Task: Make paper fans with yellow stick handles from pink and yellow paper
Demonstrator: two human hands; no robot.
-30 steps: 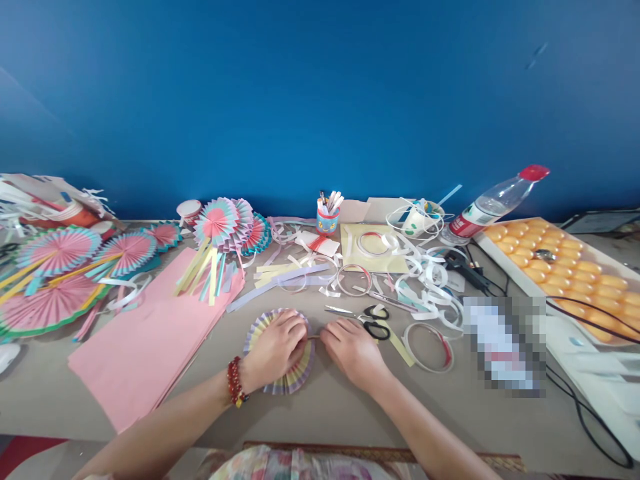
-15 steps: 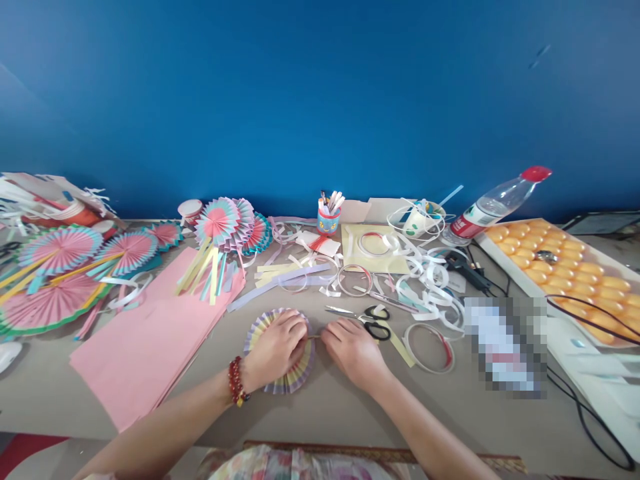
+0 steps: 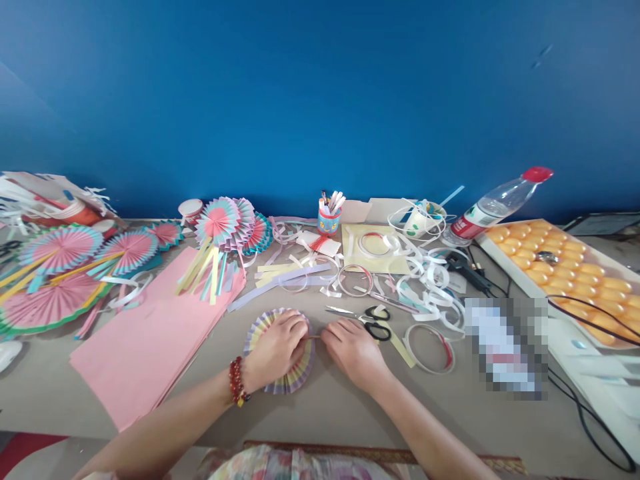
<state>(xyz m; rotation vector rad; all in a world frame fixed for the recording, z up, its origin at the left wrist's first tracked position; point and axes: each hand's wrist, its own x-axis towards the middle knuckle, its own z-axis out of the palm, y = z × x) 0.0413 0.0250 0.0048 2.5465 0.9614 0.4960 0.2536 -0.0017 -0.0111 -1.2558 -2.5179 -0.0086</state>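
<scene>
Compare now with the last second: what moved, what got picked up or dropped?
Nothing visibly moved beyond a slight drift of the camera view; no grip visibly changed. The left hand stays over the purple-and-yellow rosette, the right hand at the thin stick between them. Scissors and pink paper lie as before.

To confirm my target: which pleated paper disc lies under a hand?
The yellow-and-lavender disc, beneath the left hand; the other pleated discs lie farther off, untouched by either hand.
</scene>
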